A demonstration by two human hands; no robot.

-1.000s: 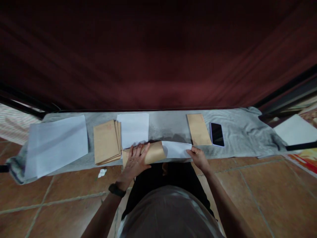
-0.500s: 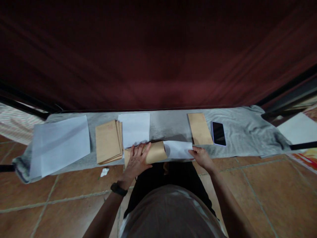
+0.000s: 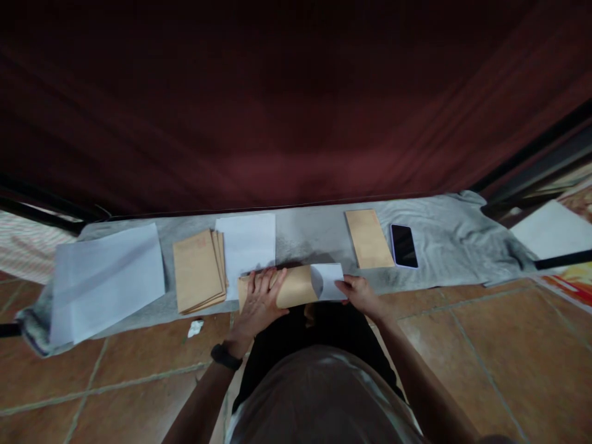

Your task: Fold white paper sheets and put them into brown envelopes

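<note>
My left hand [image 3: 259, 299] lies flat with spread fingers on a brown envelope [image 3: 296, 287] at the near edge of the grey cloth [image 3: 305, 237]. A folded white paper [image 3: 329, 280] sticks out of the envelope's right end, and my right hand [image 3: 358, 293] pinches its right edge. About half of the paper is inside the envelope. A stack of brown envelopes [image 3: 198, 270] lies just to the left, with a white sheet [image 3: 247, 242] behind my left hand.
A larger pile of white sheets [image 3: 106, 280] lies at the cloth's left end. A single brown envelope [image 3: 369, 238] and a black phone [image 3: 404, 245] lie to the right. More white paper [image 3: 548, 229] sits at far right. A crumpled scrap [image 3: 195, 327] is on the tiled floor.
My right hand has pushed the white paper leftward, deeper into the brown envelope, so less of it shows. My left hand stays pressed on the envelope.
</note>
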